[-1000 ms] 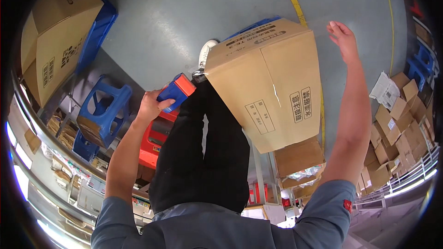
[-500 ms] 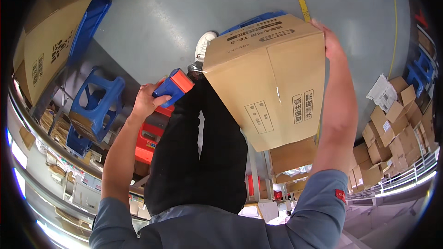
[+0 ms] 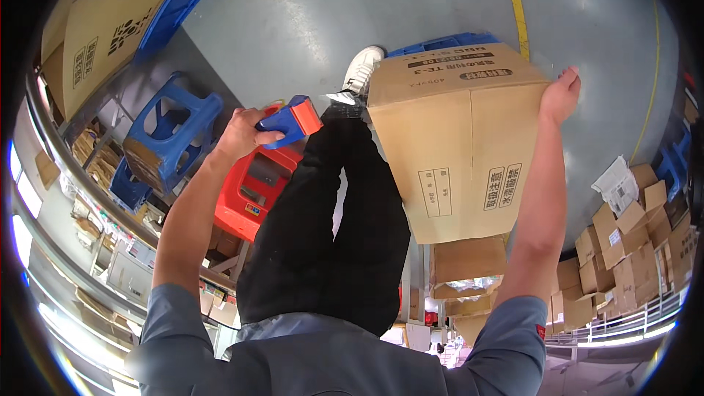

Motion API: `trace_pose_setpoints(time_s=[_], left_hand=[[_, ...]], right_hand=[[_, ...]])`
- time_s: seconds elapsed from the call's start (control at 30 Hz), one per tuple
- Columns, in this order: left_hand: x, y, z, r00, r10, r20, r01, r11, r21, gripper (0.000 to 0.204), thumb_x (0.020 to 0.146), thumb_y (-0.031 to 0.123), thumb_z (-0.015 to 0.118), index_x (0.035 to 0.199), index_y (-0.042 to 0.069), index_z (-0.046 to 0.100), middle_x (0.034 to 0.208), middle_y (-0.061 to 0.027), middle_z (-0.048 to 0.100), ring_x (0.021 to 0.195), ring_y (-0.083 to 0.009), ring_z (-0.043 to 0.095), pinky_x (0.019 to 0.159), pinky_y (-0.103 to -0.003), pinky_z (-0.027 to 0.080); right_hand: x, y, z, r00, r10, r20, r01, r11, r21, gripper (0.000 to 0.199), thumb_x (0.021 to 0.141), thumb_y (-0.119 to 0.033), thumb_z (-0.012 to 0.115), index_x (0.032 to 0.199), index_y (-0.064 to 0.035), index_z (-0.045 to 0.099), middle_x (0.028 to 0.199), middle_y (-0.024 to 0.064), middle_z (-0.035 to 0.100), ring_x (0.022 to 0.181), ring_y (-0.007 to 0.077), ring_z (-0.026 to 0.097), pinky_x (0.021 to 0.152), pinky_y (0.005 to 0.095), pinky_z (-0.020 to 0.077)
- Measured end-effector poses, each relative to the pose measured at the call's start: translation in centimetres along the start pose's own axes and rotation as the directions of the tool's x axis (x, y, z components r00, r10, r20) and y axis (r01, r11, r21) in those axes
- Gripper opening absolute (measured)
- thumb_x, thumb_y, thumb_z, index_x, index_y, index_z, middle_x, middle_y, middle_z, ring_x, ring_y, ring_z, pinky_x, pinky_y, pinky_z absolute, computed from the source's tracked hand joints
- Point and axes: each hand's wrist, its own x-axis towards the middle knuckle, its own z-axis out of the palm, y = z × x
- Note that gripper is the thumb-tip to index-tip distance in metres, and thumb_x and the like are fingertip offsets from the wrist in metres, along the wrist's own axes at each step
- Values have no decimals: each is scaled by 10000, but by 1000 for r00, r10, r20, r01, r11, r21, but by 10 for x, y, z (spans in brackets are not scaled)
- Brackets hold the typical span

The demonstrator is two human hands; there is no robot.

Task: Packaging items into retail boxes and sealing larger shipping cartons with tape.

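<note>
My left hand (image 3: 246,133) is closed around a blue tape dispenser (image 3: 282,126) with an orange-red front. A shiny clear strip of tape (image 3: 341,99) shows between the dispenser and the left edge of a large brown cardboard box (image 3: 462,154). The box stands in front of my right leg, with dark print on its sides and a closed seam running down its upper face. At the box's far right corner is my right hand (image 3: 560,97), its fingers loosely bent and partly hidden, with nothing visible in them.
A red plastic stool (image 3: 238,194) is beside my left leg, and a blue stool (image 3: 172,132) stands farther left. Another large carton (image 3: 110,26) is at the far left. Blue plastic (image 3: 440,44) shows behind the box. Open cartons (image 3: 623,242) are piled on the right.
The view has shifted, so most things sit farther right. My right hand has come off the box's corner slightly, outward. The dispenser stays in my left hand beside the box.
</note>
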Motion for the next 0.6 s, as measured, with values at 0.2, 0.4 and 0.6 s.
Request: trace_pose_setpoints(time_s=[0.2, 0.4, 0.6], left_hand=[[23, 37, 31, 980, 65, -187, -86, 991, -103, 523, 797, 410, 831, 1057, -30, 719, 800, -211, 699, 751, -341, 706, 761, -380, 537], [77, 59, 56, 952, -259, -165, 307, 791, 529, 508, 912, 527, 666, 1080, 50, 717, 962, -152, 747, 994, -366, 703, 840, -465, 543], [55, 31, 124, 747, -509, -429, 568, 823, 14, 526, 967, 540, 562, 1188, 65, 616, 1120, -205, 710, 1079, -409, 671, 921, -551, 488]], right_hand=[[0, -5, 1, 1000, 16, 2, -16, 1000, -3, 606, 1028, -518, 406, 1152, 13, 672, 1104, 191, 707, 1024, 375, 648, 919, 440, 481], [-2, 0, 6, 999, 29, 19, -30, 999, 15, 598, 1021, -516, 403, 1161, -7, 684, 1136, 168, 712, 1062, 348, 658, 939, 429, 488], [3, -1, -6, 999, 51, -9, -51, 998, -24, 584, 1019, -502, 397, 1177, -24, 692, 1161, 154, 714, 1085, 321, 664, 952, 417, 492]])
